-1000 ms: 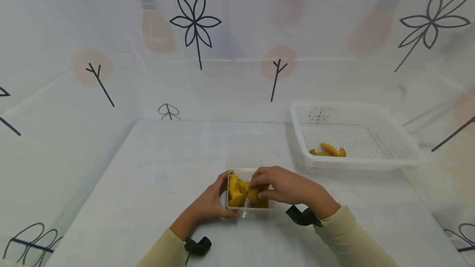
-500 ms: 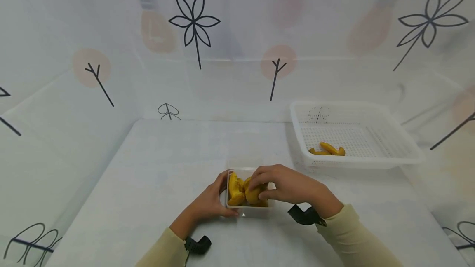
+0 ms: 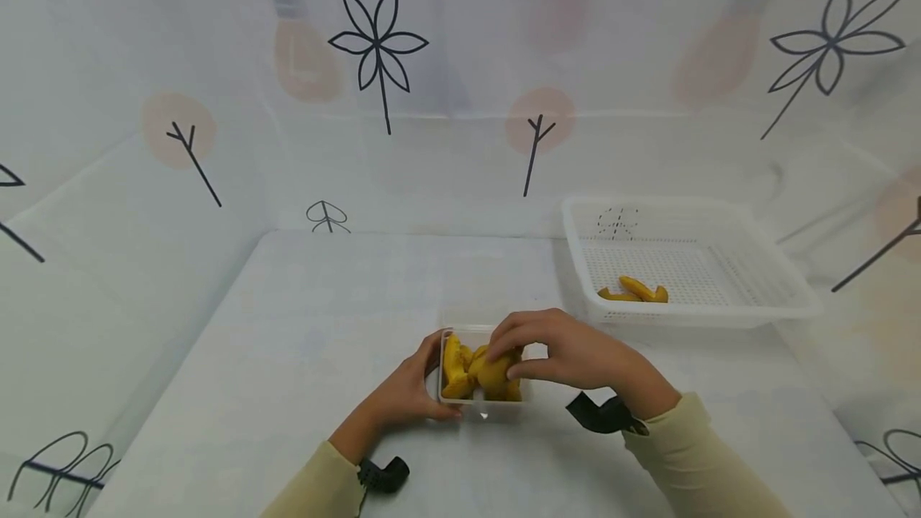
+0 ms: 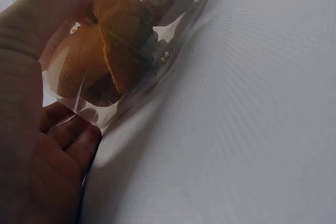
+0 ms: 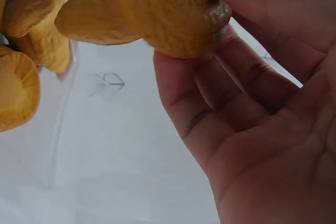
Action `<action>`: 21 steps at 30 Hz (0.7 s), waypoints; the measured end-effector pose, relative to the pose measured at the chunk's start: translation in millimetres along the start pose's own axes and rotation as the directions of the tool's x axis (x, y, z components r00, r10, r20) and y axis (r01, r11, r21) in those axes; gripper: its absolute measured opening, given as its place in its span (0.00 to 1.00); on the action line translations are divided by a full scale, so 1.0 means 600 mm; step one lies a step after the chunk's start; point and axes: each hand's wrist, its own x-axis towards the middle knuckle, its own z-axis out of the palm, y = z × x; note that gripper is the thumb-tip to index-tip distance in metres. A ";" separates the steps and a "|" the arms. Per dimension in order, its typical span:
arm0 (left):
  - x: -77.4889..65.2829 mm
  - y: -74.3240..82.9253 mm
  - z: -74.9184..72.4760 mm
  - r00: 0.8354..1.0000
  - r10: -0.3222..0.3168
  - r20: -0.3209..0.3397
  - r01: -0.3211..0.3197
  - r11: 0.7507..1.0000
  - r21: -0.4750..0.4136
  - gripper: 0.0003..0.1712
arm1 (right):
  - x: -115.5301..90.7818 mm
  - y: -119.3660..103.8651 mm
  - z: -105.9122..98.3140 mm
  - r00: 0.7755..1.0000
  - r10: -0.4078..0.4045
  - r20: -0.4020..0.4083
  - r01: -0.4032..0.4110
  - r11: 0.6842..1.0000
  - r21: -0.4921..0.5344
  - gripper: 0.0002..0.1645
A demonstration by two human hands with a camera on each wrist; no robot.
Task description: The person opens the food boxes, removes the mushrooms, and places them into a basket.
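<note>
In the clear tub, left side: yellow mushrooms leaning close together, and the left wrist view shows more bulk behind the see-through wall.

Left hand: clamped on the tub, thumb along the near side, fingers round the left edge; no shift there over the last second.

Right hand: here's the mover! It has slid a touch rightward and up from the tub, thumb and fingertips pinching one piece.

Held mushroom: there it is, over the tub's right half, far more of it showing now than a second ago; its stem points toward the other pieces in the right wrist view. Whether its underside touches anything below, I can't tell.

What it means: the piece looks freer of the right hand's cover, yet the pinch is on, so I'd judge this one not settled.

White basket: back right on the counter, well apart from the tub, a few mushroom pieces lying by its near wall, the same cluster as a second ago.
</note>
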 end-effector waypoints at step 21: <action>0.000 -0.004 0.000 1.000 0.004 0.004 -0.004 1.000 0.004 0.69 | -0.023 0.006 -0.047 0.971 -0.043 -0.233 0.025 0.997 -0.080 0.17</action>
